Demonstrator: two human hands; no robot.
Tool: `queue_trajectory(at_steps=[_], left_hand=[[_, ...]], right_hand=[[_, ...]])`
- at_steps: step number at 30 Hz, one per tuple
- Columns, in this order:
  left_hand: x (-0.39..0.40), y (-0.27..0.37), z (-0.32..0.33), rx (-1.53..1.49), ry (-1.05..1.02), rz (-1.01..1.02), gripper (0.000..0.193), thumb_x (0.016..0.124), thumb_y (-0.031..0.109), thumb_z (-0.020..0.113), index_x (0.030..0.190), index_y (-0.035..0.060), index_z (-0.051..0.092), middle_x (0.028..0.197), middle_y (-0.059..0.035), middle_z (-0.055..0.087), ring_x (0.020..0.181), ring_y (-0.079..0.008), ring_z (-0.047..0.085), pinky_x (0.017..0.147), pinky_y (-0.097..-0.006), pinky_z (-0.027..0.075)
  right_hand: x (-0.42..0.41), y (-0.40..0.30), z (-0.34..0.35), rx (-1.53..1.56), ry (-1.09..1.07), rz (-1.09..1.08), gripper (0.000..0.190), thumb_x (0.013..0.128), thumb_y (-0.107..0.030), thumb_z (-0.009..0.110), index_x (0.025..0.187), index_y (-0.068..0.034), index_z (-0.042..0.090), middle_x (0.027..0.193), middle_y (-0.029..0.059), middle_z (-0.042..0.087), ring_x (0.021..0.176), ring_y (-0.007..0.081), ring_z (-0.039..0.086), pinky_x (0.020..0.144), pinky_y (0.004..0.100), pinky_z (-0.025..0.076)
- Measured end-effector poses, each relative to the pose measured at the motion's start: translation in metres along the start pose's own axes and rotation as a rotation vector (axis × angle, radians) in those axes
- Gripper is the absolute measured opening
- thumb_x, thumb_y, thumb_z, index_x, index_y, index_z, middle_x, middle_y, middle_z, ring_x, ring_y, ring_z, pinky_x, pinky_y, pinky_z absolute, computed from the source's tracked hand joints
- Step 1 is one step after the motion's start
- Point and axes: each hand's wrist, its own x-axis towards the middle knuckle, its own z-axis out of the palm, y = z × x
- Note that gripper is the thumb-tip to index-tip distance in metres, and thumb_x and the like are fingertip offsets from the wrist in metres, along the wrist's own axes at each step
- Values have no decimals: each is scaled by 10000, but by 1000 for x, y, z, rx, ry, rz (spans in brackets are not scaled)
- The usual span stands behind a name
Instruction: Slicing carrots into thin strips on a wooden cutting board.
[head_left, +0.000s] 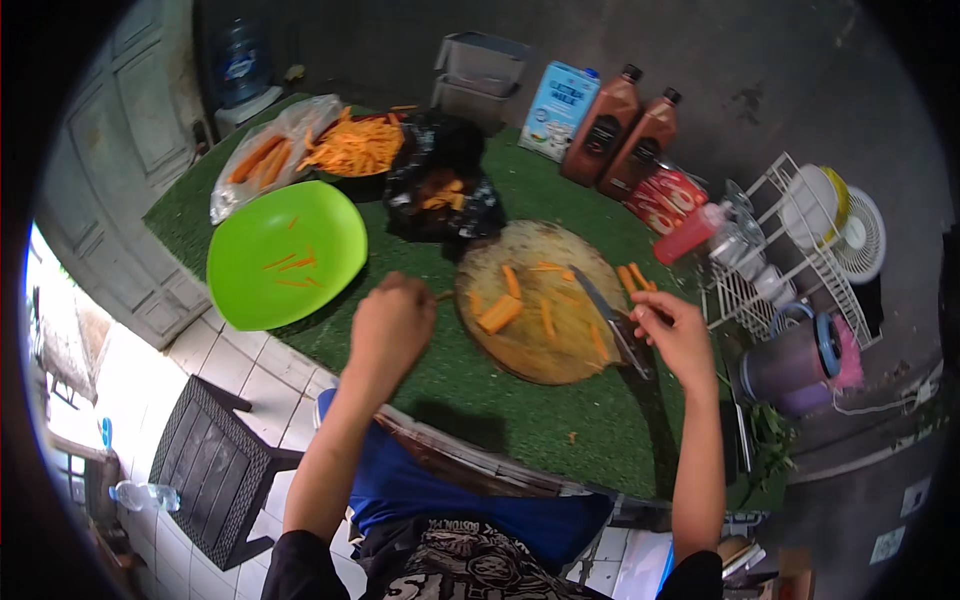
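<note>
A round wooden chopping board (525, 352) lies on the green turf-covered table before me, with a carrot block (499, 314) and several carrot sticks on it. A knife (600, 307) rests across the board's right side. My left hand (394, 322) is curled between the board and a green plastic plate (330, 225) that holds thin carrot strips; whether it grips anything is hidden. Just right of the board, my right hand (667, 322) has its fingertips close together beside a few carrot pieces (628, 279); I cannot tell if it holds one.
Behind the plate are a plastic bag of carrots (262, 157) and a heap of cut carrot (358, 146). A black plastic bag (442, 172) sits behind the board. Bottles (607, 127), a milk carton (559, 109), a white wire rack (817, 255) and a large tumbler (787, 360) line the back and right.
</note>
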Motion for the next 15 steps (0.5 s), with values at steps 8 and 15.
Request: queue_trajectory(at_steps=[8,15], left_hand=[[-7,23,-23,-723,-183,-343,171,928,137,720,954,-32,717,686,-18,658,519,-56,555,499,-244,440],[63,36,-26,-360,163,-159,218,920,166,723,1037,-19,712,816,-71,735,584,-118,687,526,-260,491]], right_hand=[[-37,11,32,-198,68,-185,228,892,-98,754,1094,6,737,929,130,754,774,195,723,700,322,549],[-30,9,51,-494,146,-195,219,865,-186,767,1021,-32,769,937,171,717,823,367,710,757,447,574]])
